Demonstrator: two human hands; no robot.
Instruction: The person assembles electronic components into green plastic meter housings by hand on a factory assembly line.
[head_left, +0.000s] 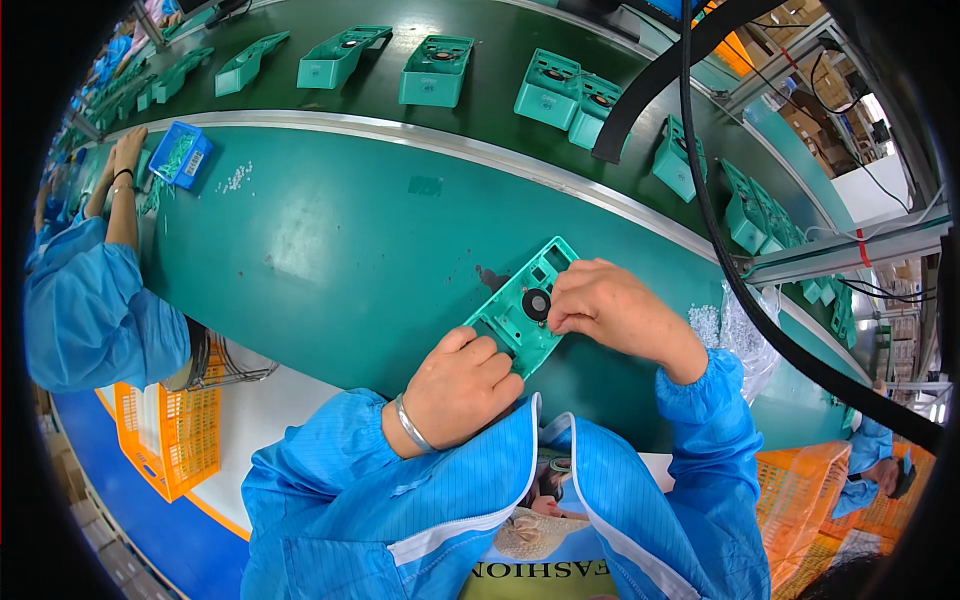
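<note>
A teal-green plastic housing (515, 322) lies tilted on the green bench in front of me, its hollow side facing up. Inside it sits a round black speaker (536, 303). My left hand (458, 388) is closed on the near left edge of the housing, thumb along its rim. Over the right side of the housing, my right hand (612, 310) has its fingertips pinched together beside the speaker. Whatever may be between those fingertips is too small or hidden to make out.
Beyond the bench (330, 220), a conveyor belt (495, 85) carries several similar green housings (437, 72). A blue bin (181, 155) stands at far left by a co-worker's hand (128, 150). A clear plastic bag (750, 330) lies at right, and a black cable (720, 240) hangs nearby.
</note>
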